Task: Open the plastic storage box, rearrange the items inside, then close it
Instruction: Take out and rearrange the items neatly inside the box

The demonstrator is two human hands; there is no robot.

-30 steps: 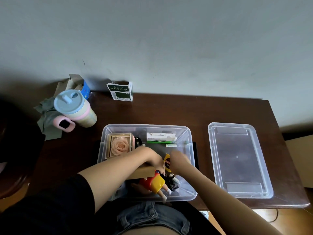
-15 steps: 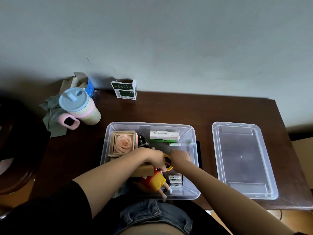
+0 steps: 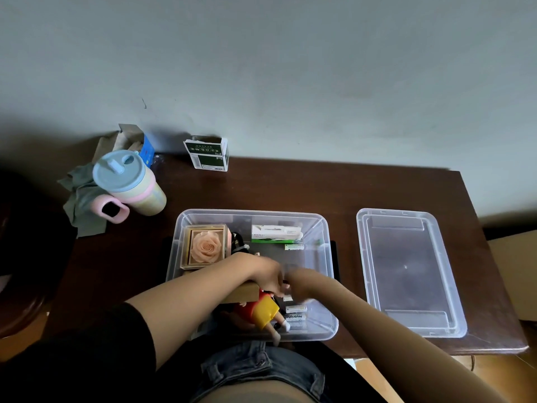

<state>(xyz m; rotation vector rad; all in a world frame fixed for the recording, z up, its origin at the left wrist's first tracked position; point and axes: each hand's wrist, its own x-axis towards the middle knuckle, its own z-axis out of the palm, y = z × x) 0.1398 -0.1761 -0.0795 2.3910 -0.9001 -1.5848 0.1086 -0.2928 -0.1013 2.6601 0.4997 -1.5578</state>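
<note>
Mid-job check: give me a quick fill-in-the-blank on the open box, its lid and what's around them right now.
1. The clear lid lies on the table to the ____ of the plastic storage box.
2. The boxed flower in the box's far-left corner is a ____.
3. Both hands, left hand and right hand, are ____ the box.
4. The lidded cup has a ____ handle.

Missing words: right; rose; inside; pink
</note>
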